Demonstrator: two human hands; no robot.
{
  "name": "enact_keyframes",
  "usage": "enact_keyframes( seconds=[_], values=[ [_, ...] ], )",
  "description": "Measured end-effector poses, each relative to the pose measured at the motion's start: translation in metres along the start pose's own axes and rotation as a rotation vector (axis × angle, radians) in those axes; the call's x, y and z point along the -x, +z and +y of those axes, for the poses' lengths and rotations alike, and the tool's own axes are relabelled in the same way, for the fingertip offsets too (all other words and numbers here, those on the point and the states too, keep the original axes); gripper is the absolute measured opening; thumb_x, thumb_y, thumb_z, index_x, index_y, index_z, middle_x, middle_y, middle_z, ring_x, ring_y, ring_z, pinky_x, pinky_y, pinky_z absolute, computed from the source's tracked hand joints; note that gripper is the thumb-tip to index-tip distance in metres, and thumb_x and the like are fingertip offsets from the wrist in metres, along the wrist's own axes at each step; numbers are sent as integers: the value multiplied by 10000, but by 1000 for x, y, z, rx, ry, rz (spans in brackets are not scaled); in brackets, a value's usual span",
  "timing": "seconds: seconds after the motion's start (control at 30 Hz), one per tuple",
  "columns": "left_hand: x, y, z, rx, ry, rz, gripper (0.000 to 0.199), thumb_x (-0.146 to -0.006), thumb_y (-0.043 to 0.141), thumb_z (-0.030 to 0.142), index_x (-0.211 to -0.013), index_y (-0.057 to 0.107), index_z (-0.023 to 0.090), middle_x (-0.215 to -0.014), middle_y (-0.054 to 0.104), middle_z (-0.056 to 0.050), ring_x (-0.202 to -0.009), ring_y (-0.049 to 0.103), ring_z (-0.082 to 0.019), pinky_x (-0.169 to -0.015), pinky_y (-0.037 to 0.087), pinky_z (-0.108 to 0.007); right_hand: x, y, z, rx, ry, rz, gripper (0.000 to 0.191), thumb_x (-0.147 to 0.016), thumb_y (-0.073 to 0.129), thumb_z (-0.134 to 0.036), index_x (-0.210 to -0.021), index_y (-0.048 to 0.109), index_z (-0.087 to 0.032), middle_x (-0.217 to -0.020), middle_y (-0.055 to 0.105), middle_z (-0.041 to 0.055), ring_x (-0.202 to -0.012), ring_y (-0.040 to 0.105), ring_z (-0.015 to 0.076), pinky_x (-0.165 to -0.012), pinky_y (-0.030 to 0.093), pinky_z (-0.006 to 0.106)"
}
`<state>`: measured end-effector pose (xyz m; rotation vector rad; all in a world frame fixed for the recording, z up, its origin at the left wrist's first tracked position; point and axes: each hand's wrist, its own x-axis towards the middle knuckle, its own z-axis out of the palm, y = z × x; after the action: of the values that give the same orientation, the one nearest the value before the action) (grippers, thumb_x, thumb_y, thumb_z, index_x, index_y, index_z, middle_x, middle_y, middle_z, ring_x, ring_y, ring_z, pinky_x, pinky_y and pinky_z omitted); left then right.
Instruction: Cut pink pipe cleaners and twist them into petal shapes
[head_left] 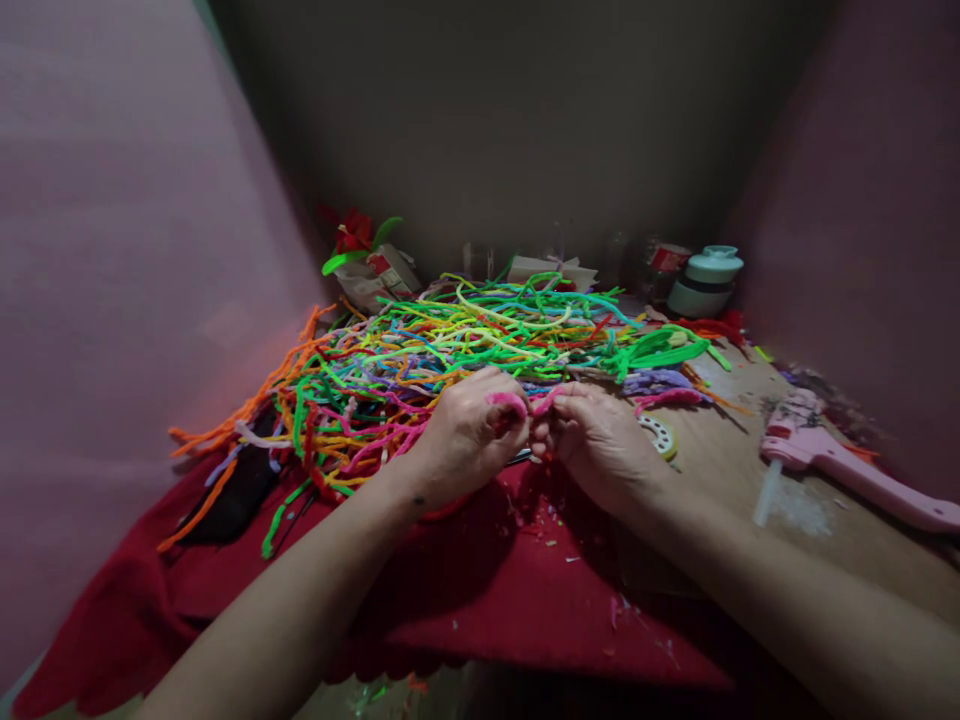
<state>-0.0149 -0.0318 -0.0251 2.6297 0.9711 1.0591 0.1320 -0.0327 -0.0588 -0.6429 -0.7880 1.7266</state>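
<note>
Close together at the front of a tangled heap of coloured pipe cleaners (480,330), both hands are closed on a pink pipe cleaner (511,402). My left hand (472,430) has it curled out from between thumb and forefinger. Fingertips of my right hand (596,440) pinch a pink fuzzy part just beside it. Whether the two pink parts are one piece cannot be seen. Under the hands lies a dark red cloth (465,580) dotted with small scraps.
A pink hot glue gun (840,450) lies on a brown board (720,480) at right. Near my right wrist is a round disc with holes (660,437). Behind the heap stand a lidded jar (705,282) and a red flower (356,232). Walls close in both sides.
</note>
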Motion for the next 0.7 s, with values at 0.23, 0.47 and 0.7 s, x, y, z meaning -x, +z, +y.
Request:
enact_keyframes(
  seconds=[0.23, 0.47, 0.7],
  values=[
    [-1, 0, 4, 278, -210, 23, 127, -756, 561, 161, -632, 590, 154, -702, 632, -29, -693, 569, -126, -676, 449, -245, -1, -4, -6, -66, 41, 78, 128, -593, 656, -105, -626, 546, -164, -545, 564, -23, -465, 457, 73, -437, 376, 199],
    [-7, -1, 11, 656, -678, -18, 63, -683, 603, 157, -629, 599, 124, -592, 610, 10, -601, 587, -119, -615, 467, -226, 0, -1, -6, -102, -1, 23, 131, -576, 585, -79, -627, 503, -168, -533, 496, -41, -470, 401, 64, -417, 311, 184],
    [-3, 13, 16, 633, -604, 76, 84, -698, 574, 149, -617, 586, 138, -635, 601, 12, -612, 594, -115, -616, 483, -229, 0, 5, -4, -68, -61, 113, 173, -595, 576, -103, -691, 472, -202, -486, 456, -77, -427, 380, 69, -392, 311, 184]
  ],
)
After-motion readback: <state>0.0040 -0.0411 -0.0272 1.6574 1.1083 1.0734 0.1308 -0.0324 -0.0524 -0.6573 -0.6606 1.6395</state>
